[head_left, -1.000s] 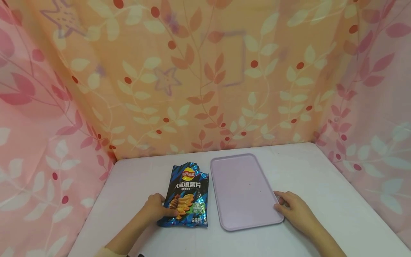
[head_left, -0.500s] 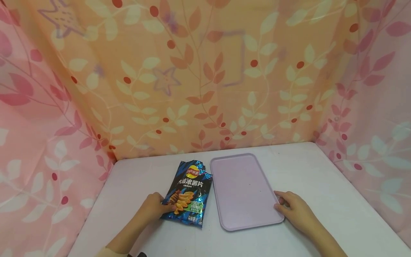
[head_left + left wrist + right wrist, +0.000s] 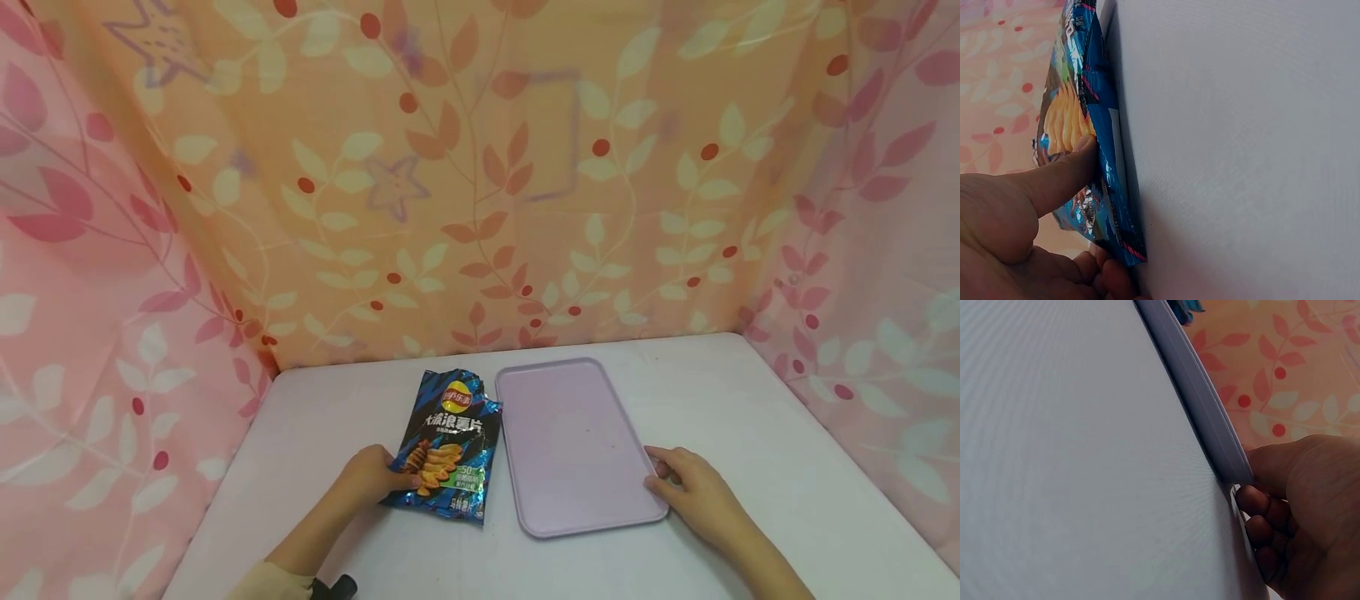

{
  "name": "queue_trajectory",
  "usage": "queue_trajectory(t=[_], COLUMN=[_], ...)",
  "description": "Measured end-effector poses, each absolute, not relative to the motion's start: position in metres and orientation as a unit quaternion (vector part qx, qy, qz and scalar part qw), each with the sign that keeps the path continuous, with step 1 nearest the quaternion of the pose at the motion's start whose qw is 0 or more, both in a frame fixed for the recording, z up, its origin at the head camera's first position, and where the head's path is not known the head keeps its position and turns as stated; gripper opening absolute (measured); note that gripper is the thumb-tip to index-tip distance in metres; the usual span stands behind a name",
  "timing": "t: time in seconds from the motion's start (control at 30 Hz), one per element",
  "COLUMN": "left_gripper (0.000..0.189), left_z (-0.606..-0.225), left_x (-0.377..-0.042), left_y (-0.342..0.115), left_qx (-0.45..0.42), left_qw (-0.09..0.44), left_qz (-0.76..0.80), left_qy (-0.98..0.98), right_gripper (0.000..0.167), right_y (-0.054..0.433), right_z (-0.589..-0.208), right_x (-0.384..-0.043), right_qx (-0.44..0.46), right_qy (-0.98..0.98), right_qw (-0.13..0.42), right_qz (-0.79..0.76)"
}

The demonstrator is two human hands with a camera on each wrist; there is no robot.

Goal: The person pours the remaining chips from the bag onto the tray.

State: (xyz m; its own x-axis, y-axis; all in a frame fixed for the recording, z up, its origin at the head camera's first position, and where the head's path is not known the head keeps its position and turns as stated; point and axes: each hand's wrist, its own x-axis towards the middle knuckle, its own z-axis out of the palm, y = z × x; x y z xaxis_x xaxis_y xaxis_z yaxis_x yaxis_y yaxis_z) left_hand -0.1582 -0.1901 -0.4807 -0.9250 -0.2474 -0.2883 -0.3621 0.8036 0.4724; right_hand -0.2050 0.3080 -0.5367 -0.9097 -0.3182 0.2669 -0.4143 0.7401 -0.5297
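A blue and black potato chip bag (image 3: pixel 457 442) lies face up on the white table, left of a pale purple tray (image 3: pixel 577 450). Its top right edge looks torn. My left hand (image 3: pixel 371 477) pinches the bag's lower left edge. In the left wrist view, the thumb (image 3: pixel 1063 175) presses on the printed front while curled fingers reach beneath the bag (image 3: pixel 1069 119). My right hand (image 3: pixel 697 492) holds the tray's right edge near its lower corner. From the right wrist, the thumb lies at the tray's rim (image 3: pixel 1200 400), with the other fingers curled below it.
The white table (image 3: pixel 315 425) runs back to an orange leaf-patterned curtain (image 3: pixel 465 183). Pink patterned cloth (image 3: pixel 82 333) hangs at the left and right sides. A small black object (image 3: pixel 341 587) sits by the left sleeve at the bottom edge.
The chip bag has shifted right and slightly away, tilting clockwise, its upper right edge now close against the tray. My left hand moved with it. The right hand and tray stay put.
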Motion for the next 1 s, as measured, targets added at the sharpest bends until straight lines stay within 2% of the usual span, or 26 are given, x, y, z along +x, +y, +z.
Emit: queue_trajectory(t=[0.3,0.63,1.0], left_gripper=[0.051,0.057,0.039], left_z=[-0.489,-0.499,-0.503], left_x=[-0.16,-0.158,-0.153], left_y=[-0.192,-0.193,-0.203], left_qx=[-0.162,-0.132,-0.093], left_qw=[0.091,0.058,0.045], left_qz=[0.296,0.326,0.435], left_qy=[0.937,0.934,0.895], right_gripper=[0.05,0.05,0.048], right_y=[0.307,0.31,0.31], right_z=[-0.536,-0.537,-0.539], right_x=[-0.206,-0.205,-0.207], right_qx=[0.195,0.195,0.189], right_qy=[-0.93,-0.931,-0.928], right_qw=[0.067,0.066,0.071], right_qz=[0.305,0.302,0.312])
